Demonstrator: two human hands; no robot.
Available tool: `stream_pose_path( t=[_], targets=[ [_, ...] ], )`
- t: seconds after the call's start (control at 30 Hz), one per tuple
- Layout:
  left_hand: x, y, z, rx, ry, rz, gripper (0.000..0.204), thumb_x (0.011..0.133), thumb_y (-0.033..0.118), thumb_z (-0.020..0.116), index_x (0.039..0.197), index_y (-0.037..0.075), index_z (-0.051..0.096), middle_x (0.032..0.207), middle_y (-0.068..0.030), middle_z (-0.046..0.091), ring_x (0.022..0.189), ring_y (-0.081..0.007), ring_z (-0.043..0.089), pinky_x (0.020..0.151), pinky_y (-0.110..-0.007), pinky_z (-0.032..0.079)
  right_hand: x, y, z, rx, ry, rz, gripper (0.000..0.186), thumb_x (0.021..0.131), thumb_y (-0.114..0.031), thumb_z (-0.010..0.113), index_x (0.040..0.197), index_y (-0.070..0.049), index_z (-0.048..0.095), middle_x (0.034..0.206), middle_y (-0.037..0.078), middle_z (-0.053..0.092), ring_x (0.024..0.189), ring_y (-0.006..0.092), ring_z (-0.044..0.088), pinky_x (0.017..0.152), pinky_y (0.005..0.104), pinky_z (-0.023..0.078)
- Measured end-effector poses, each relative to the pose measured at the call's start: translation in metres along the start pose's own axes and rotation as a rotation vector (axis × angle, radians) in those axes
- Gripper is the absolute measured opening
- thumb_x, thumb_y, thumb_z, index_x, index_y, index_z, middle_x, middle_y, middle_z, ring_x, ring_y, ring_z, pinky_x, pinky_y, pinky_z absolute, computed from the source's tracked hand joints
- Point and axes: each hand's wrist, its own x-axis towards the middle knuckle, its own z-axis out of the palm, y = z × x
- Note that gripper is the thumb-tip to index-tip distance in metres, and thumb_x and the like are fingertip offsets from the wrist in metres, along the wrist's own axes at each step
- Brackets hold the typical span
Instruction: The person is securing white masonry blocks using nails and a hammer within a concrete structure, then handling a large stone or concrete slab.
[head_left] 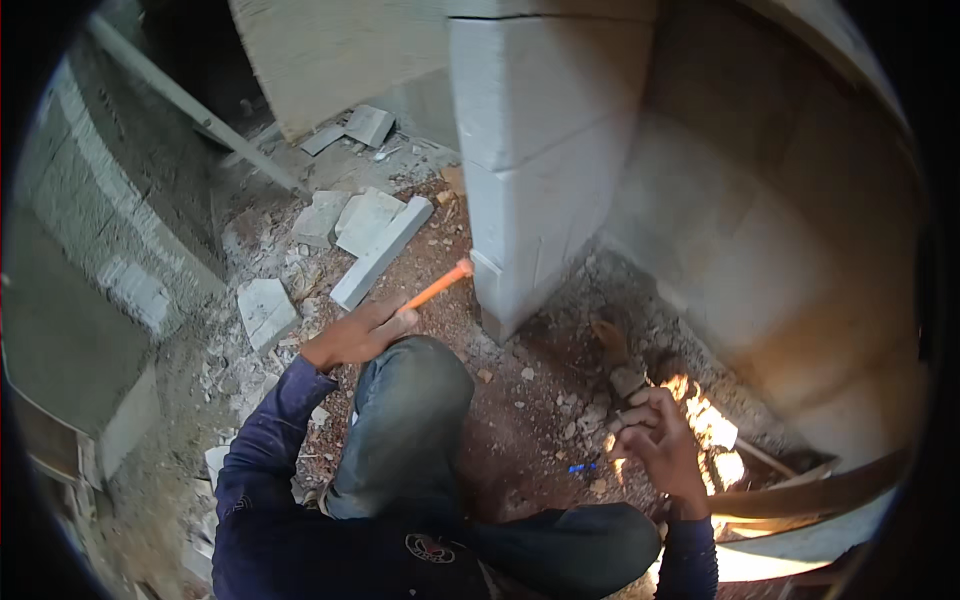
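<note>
My left hand (368,330) is closed around a thin orange rod-like tool (437,285). The tool slants up to the right, its flared end at or close to the edge of a pale block pillar (500,230); whether they touch I cannot tell. My right hand (655,440) is raised over the rubble at the right, fingers curled together. What it holds, if anything, does not show clearly. Just beyond its fingertips lies a brownish object (610,343), too blurred to name. A small blue strip (581,468) rests on the ground left of that hand.
Broken pale blocks (267,313) and a long block piece (382,253) lie on the left. A slanting pole (200,115) leans behind them. Walls rise at the left and right (770,250). Boards (820,495) and glaring light lie at the lower right. My bent knees are close below.
</note>
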Motion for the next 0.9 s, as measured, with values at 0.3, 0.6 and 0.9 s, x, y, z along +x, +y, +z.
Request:
stream_pose_path(
  t=[0.3, 0.6, 0.9],
  targets=[
    [0.058, -0.078, -0.037, -0.381, 0.240, 0.314, 0.039, 0.105, 0.034, 0.043, 0.101, -0.002, 0.058, 0.084, -0.0182, 0.055, 0.080, -0.0347, 0.057, 0.076, -0.045, 0.044, 0.172, -0.059, 0.178, -0.589, -0.232, -0.240, 0.016, 0.098, -0.007, 0.056, 0.107, 0.002, 0.066, 0.093, 0.013, 0.070, 0.072, 0.0134, 0.067, 0.063, 0.0278, 0.054],
    [0.143, -0.153, -0.041, -0.267, 0.454, 0.639, 0.017, 0.084, 0.013, 0.064, 0.099, 0.005, 0.061, 0.100, -0.0101, 0.055, 0.098, -0.0321, 0.055, 0.084, -0.044, 0.048, 0.343, 0.024, 0.274, 0.011, -0.002, 0.605, 0.037, 0.105, -0.039, 0.045, 0.114, -0.008, 0.064, 0.109, 0.006, 0.065, 0.086, 0.0172, 0.066, 0.070, 0.0348, 0.055],
    [0.203, -0.224, -0.034, -0.131, 0.363, 0.949, 0.031, 0.079, 0.012, 0.068, 0.110, 0.012, 0.069, 0.112, -0.0050, 0.062, 0.112, -0.0261, 0.057, 0.094, -0.044, 0.045, 0.411, 0.067, 0.275, 0.722, 0.045, 0.452, 0.029, 0.100, -0.029, 0.058, 0.120, -0.009, 0.059, 0.110, 0.011, 0.065, 0.096, 0.0188, 0.067, 0.079, 0.0353, 0.056]
  ],
)
